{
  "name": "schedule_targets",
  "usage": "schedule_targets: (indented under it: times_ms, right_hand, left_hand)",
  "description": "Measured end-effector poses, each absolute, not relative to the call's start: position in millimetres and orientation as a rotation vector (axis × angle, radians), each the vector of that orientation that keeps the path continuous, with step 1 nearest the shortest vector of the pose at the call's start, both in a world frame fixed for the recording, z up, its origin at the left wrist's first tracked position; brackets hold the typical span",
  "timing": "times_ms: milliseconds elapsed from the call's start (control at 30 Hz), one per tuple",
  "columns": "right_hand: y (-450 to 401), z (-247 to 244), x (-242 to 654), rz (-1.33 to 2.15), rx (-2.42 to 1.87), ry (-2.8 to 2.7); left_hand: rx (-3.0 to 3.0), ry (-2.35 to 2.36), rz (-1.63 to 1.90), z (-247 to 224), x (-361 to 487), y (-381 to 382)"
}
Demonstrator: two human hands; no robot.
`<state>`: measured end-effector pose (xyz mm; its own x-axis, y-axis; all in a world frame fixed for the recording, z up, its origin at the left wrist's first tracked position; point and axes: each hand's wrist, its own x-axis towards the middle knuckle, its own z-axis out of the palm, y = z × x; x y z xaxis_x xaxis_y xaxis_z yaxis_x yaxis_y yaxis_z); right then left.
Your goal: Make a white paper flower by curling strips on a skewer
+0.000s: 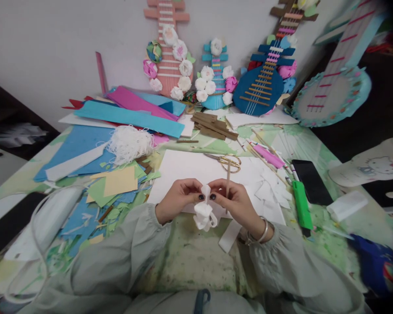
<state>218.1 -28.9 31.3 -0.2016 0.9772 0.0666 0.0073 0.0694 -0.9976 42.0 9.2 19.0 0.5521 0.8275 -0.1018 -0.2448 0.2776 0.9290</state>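
Table (332,237) beneath partly hidden crumpled paper (203,214)

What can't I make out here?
All head view:
Index fingertips of the left hand and right hand: hidden behind thumbs and white paper.
Pink model instrument: top cut off by upper edge.
Shelf papers: blurred.
White cartoon-printed item: cut off by right edge.

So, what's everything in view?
Held paper: one, white, between hands
Stick: one, tan, right hand
Scissors: one, gold handles, on sheet
Sheet: one, white, table centre
Phone: one, black, right
Tool: one, green, beside phone
String: one tangle, white, left
Scraps: many, mixed, left and right
Papers: several, mixed, back left
Strips: several, brown, back centre
Lutes: at least four, mixed, along wall
Cable: one, white, far left
Left hand: one, dark nail, front centre
Right hand: one, dark nail, front centre
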Motion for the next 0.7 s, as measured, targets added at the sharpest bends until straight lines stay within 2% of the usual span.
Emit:
schedule_targets:
  times_ms: [267, 533, 700]
  right_hand:
    - [-27.9, 30.3, 219.7, 1.511, -1.072, -1.36]
    - [-31.2, 32.8, 215.6, 1.425, -1.15, -1.319]
    - [-29.7, 28.7, 214.6, 1.524, -1.078, -1.319]
  left_hand:
    - [1.069, 0.667, 0.784, 16.5, 42.3, 9.5]
    - [1.062, 0.687, 0.813, 15.8, 40.4, 10.5]
    - [1.119, 0.716, 0.83, 19.9, 42.5, 8.6]
